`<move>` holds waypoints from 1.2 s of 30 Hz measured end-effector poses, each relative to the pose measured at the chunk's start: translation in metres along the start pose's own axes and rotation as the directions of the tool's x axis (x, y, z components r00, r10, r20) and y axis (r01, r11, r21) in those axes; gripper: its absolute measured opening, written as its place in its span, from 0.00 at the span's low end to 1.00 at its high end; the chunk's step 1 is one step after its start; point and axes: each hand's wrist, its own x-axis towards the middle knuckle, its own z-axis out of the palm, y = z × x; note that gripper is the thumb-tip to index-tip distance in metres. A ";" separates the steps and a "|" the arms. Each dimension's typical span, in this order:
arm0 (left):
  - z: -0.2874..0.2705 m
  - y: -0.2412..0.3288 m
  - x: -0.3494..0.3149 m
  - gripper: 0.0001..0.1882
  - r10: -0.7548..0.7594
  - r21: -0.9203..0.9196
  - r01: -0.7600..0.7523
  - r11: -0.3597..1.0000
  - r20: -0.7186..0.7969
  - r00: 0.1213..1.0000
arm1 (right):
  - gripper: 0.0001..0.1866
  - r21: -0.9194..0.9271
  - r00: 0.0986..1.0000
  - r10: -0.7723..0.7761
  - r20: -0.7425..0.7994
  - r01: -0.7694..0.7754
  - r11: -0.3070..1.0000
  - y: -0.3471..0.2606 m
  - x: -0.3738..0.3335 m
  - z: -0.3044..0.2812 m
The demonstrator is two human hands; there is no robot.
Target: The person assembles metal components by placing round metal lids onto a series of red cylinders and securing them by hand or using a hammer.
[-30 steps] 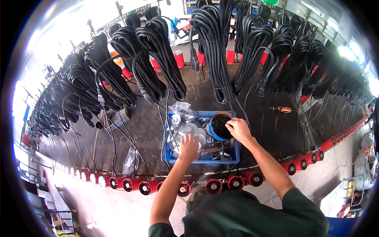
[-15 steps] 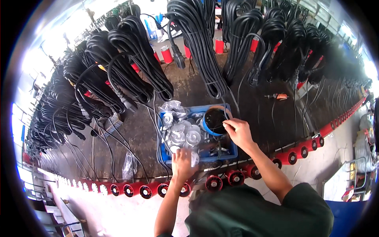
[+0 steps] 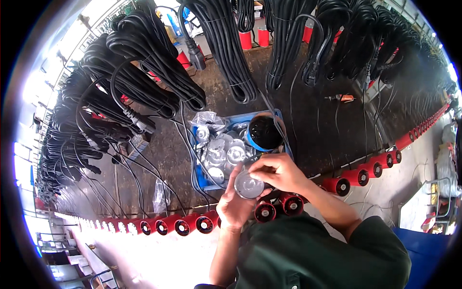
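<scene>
My left hand (image 3: 237,204) holds a round silvery-clear disc-shaped cap (image 3: 250,186) in front of my body, its fingers and thumb around the edge. Over the cap's upper right side, my right hand (image 3: 281,172) is pinched closed. Whatever is between those fingertips, if anything, is too small to make out. Just beyond my hands lies a blue tray (image 3: 200,182) with several similar round caps (image 3: 236,154) in it. A round blue tub (image 3: 265,132) with dark contents stands in the tray's right part.
Coiled black cables (image 3: 226,53) with plugs hang along the far side, some leads trailing across the dark table (image 3: 327,135). An orange-handled tool (image 3: 344,98) lies at right. Red cylindrical housings (image 3: 265,212) line the near edge. A clear plastic bag (image 3: 161,195) lies at left.
My left hand has lifted a cap from the tray and drawn it toward my body. My right hand has left the tub and come down to the cap.
</scene>
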 end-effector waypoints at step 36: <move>-0.013 -0.002 -0.056 0.36 0.315 -0.015 -0.319 0.948 -0.105 0.943 | 0.07 -0.906 0.960 0.273 0.057 -0.065 0.417 0.159 0.101 -0.009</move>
